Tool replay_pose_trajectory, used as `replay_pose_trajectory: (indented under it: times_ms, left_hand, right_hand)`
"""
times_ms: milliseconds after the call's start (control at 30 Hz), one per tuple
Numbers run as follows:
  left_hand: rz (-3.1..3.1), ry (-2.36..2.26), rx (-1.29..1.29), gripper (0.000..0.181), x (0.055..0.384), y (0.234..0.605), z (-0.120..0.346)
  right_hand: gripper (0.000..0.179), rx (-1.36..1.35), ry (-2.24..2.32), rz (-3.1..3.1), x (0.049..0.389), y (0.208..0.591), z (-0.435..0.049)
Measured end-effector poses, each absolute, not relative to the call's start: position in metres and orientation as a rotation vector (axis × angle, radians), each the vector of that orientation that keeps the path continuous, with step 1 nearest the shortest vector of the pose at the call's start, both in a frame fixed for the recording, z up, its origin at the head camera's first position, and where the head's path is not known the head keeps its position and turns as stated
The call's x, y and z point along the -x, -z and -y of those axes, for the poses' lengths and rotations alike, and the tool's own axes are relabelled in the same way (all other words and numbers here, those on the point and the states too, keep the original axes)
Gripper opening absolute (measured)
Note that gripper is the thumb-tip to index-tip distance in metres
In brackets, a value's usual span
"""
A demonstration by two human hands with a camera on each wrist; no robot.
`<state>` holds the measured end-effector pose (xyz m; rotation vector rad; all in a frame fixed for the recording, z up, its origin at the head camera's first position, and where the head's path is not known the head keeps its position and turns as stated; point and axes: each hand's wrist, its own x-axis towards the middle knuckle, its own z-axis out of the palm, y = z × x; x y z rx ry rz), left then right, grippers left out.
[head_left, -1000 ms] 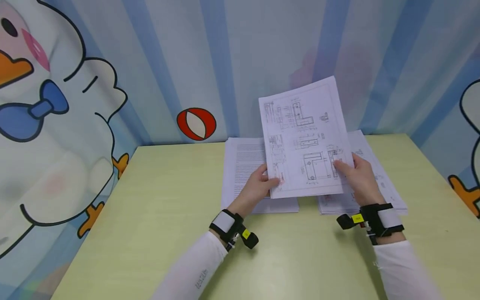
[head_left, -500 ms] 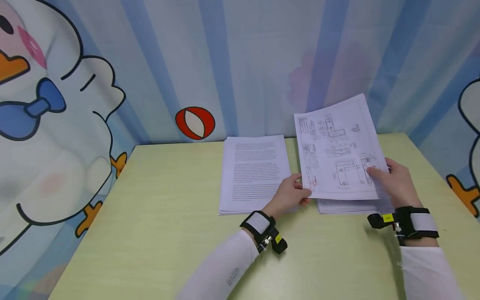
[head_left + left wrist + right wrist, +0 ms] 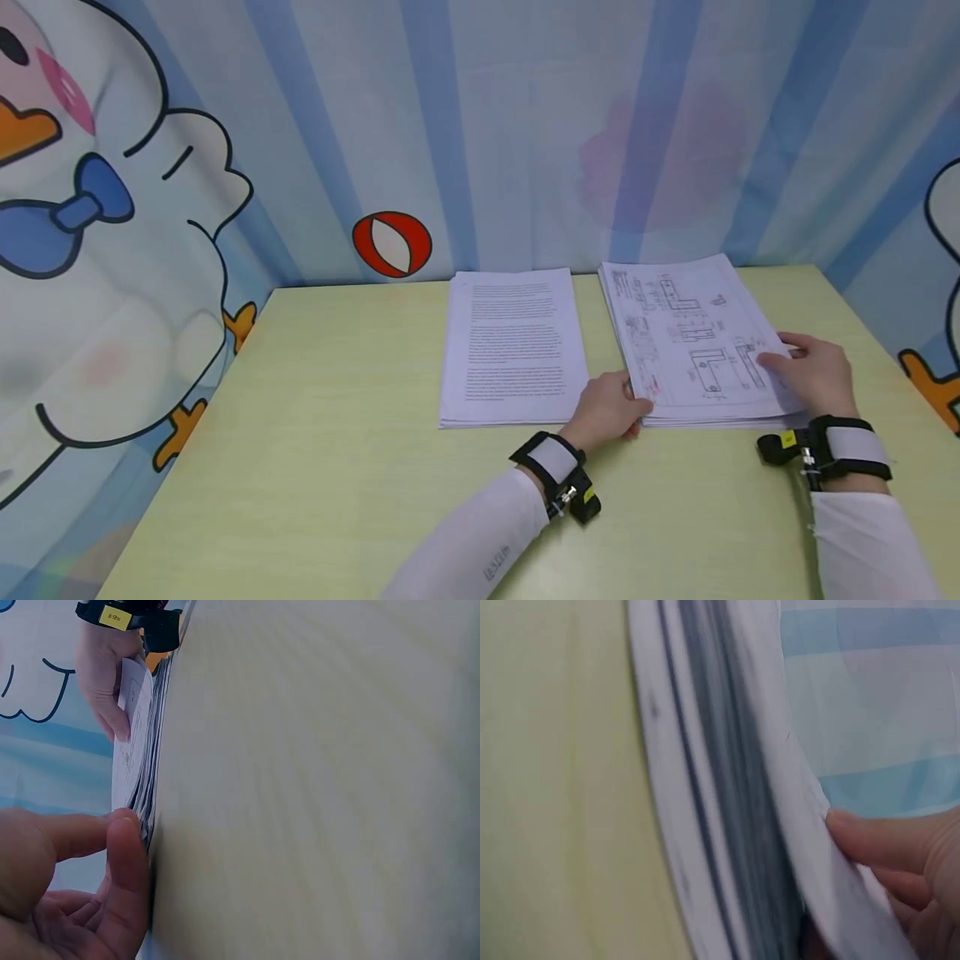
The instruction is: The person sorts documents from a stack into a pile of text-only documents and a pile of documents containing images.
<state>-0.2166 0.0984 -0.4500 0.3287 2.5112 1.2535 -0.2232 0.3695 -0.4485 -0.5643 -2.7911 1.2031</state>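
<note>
A sheaf of technical drawing sheets (image 3: pixel 690 342) lies over the right-hand paper stack, printed with line drawings of L-shaped parts. My left hand (image 3: pixel 609 406) pinches its near left corner between thumb and fingers. At the right edge, my right hand (image 3: pixel 819 372) grips the sheets, thumb on top and the other fingers underneath. Seen from the right wrist, the gripped sheets (image 3: pixel 802 825) bow up, with a dark gap above the layers below. In the left wrist view, the thumb and fingertip of my left hand (image 3: pixel 90 877) meet right at the corner of the stack.
Left of the drawings lies a second stack of pages with printed text (image 3: pixel 513 350). Both stacks rest near the back edge of a pale yellow table (image 3: pixel 337 400). Behind it hangs a striped blue curtain (image 3: pixel 525 133) with cartoon figures.
Both hands have carried the drawing sheets to the right and lowered them from a raised, tilted pose onto the right-hand stack. The text stack is now uncovered.
</note>
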Motion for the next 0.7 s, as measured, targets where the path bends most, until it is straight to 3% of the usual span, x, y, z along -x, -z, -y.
replay_pose_trajectory:
  times_ms: [300, 533, 700]
  left_hand:
    - [-2.645, -1.025, -0.371, 0.009, 0.214, 0.449, -0.105]
    - [-2.707, -0.868, -0.438, 0.024, 0.217, 0.444, -0.103]
    - [-2.643, -1.002, -0.397, 0.032, 0.219, 0.429, -0.084]
  right_hand:
    - [0.053, 0.596, -1.059, 2.861, 0.221, 0.449, -0.367]
    - [0.058, 0.515, -0.952, 2.952, 0.219, 0.443, -0.360]
    - [0.064, 0.461, -0.950, 2.994, 0.219, 0.436, -0.352]
